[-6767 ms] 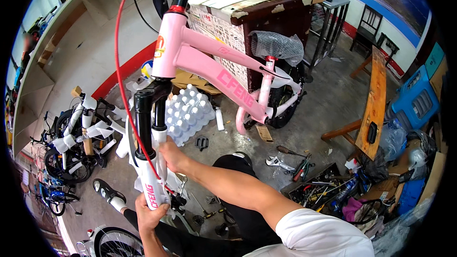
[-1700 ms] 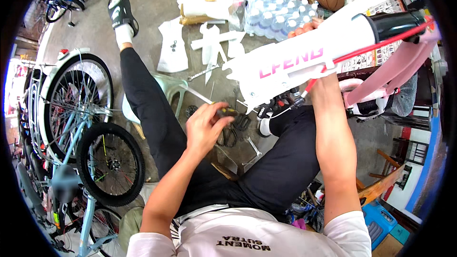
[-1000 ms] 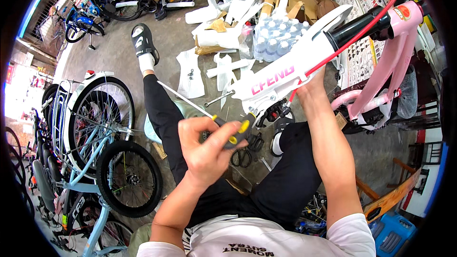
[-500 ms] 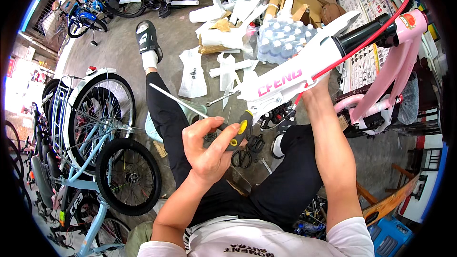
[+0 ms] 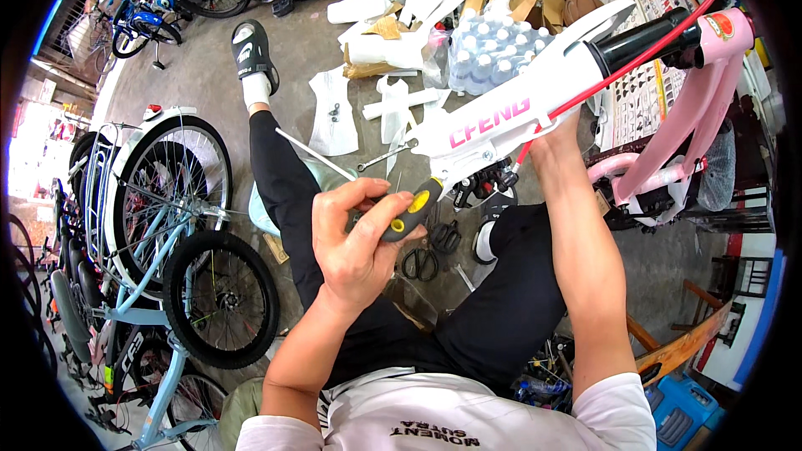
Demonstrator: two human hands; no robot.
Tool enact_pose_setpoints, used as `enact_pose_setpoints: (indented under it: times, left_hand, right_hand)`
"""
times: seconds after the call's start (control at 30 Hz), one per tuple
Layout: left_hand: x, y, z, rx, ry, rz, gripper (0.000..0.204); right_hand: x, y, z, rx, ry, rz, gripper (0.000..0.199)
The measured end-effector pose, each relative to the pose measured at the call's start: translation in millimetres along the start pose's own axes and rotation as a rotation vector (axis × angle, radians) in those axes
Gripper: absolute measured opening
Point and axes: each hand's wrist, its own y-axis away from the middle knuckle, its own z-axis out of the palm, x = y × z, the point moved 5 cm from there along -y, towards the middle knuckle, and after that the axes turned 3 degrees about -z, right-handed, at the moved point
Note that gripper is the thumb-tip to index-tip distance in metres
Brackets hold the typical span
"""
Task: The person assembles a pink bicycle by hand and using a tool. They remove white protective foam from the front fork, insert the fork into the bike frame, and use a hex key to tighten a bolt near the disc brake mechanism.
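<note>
left hand (image 5: 355, 242) clenched round a screwdriver (image 5: 409, 213) with a black and yellow handle, tip aimed toward 1 o'clock at the underside of the white fork leg (image 5: 510, 113). right hand (image 5: 555, 129) at 2 o'clock of centre, gripping that fork leg from below; fingers mostly hidden behind it. the fork runs from centre toward 2 o'clock, up to the pink bicycle frame (image 5: 718, 92); a red cable (image 5: 635, 63) lies along it.

doing it well, as judged: keep the driver square to the fastener near the small bracket on the fork, push along the shaft, let the right hand brace the leg against twist. tip contact is not clear from here.

edges and room: pack of water bottles (image 5: 484, 54) just behind the fork at 12 o'clock. scissors (image 5: 422, 263) on the floor between the knees, near the driver hand. light blue bicycle (image 5: 180, 234) with two wheels at 9 o'clock, well apart from the left elbow. a long thin rod (image 5: 317, 154) lies across the left thigh. open floor toward 11 o'clock, past the sandal (image 5: 251, 50).
</note>
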Motion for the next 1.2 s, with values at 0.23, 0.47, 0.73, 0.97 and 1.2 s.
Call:
enact_pose_setpoints:
  times: [0.23,0.47,0.73,0.97,1.2]
  left_hand:
    - [-2,-24,-8,-0.132,-0.037,0.013,0.04]
    - [-2,-26,-3,-0.187,-0.137,0.093,0.033]
    - [-113,20,-6,-0.132,-0.141,-0.138,0.039]
    - [-119,39,7,-0.003,-0.268,-0.124,0.039]
    - [-44,103,36,-0.048,0.057,-0.868,0.02]
  right_hand:
    - [2,-5,-2,-0.075,-0.025,-0.021,0.043]
    - [-4,3,11,-0.032,-0.084,0.002,0.039]
    - [0,1,15,-0.087,-0.087,0.006,0.042]
    - [14,-26,-4,-0.117,-0.188,-0.116,0.032]
    - [38,-57,-8,0.031,-0.183,-0.099,0.018]
